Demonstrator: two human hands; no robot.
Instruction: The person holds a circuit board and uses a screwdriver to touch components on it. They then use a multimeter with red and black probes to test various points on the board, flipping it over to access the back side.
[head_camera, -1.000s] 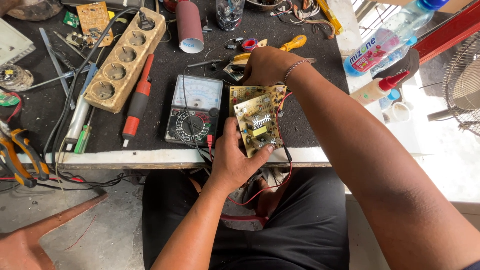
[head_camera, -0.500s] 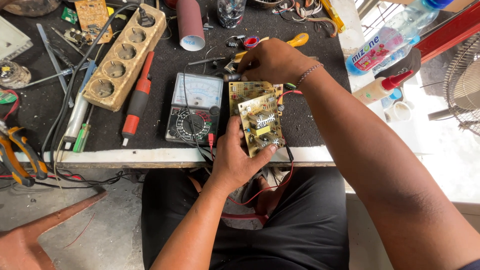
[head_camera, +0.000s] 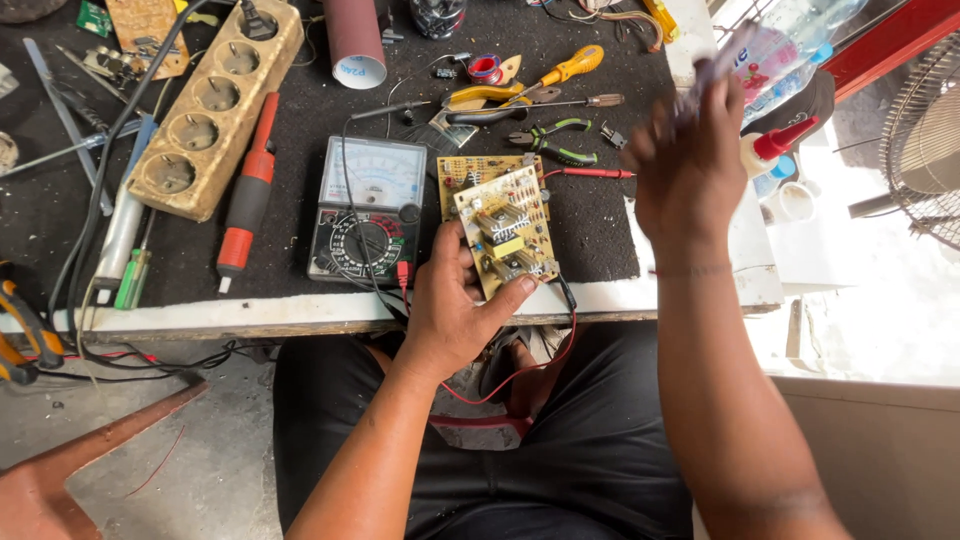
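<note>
Two bare hands are at work over a black-topped workbench (head_camera: 600, 240) with a pale front edge, littered with tools. Biggest among the clutter is a tan power strip with a row of round sockets (head_camera: 215, 110), lying slantwise at the far left. Nearer the middle sits a grey analogue multimeter with a pale dial face and a black selector knob (head_camera: 365, 212), flat on the mat, its leads trailing off the bench edge.

Just right of the meter is a tan rectangular circuit board (head_camera: 505, 240), studded with small components, a yellow block near its middle and darker square parts above and below it. It is tilted up off the mat, and a second board of similar colour (head_camera: 470, 172) lies under its far end. The left hand (head_camera: 450, 310) grips it from below at the bench edge: thumb pressed on the board's near corner, fingers curled against its left side.

The right hand (head_camera: 690, 165) is raised well apart from the board, over the bench's right end, blurred; it seems to pinch something pale and thin, though I cannot tell what, nor quite how the fingers sit.

A red-and-black screwdriver (head_camera: 248, 195) lies between strip and meter. Green-handled pliers (head_camera: 545, 140) and a yellow-handled tool (head_camera: 565, 68) rest beyond the boards.
</note>
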